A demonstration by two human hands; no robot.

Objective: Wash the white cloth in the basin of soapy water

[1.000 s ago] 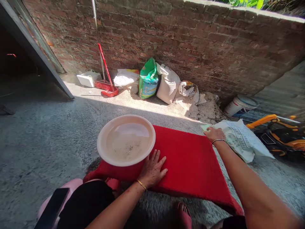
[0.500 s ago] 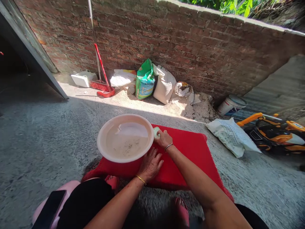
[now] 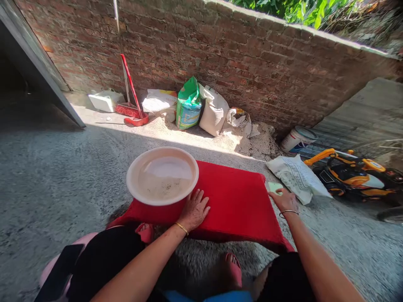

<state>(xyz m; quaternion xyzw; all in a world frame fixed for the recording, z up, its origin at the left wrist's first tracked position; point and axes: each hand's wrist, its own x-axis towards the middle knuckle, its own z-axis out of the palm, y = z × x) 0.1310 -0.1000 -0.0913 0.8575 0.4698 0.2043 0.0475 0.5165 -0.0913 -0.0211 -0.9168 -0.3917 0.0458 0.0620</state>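
Observation:
A red cloth (image 3: pixel 234 197) covers a low table in front of me. On its left end stands a pale pink basin (image 3: pixel 131 191) holding water with dark specks at the bottom. My left hand (image 3: pixel 193 212) lies flat on the cloth just beside the basin, fingers spread, holding nothing. Beyond the right edge of the cloth, my right hand (image 3: pixel 285 200) grips a small flat pale green object (image 3: pixel 274 187); its exact kind is unclear, as the fingers cover part of it.
A printed white sack (image 3: pixel 297 178) and an orange-black toy digger (image 3: pixel 349 174) lie to the right. Along the brick wall (image 3: pixel 226 54) stand a green bag (image 3: pixel 189 105), a beige sack (image 3: pixel 214 111), a bucket (image 3: pixel 297 140) and a red dustpan (image 3: pixel 137 121). A phone (image 3: pixel 59 268) rests at lower left.
My right hand has swept with the pale green object from beside the basin across to the right edge of the cloth. My left hand stays by the basin; the view has shifted slightly.

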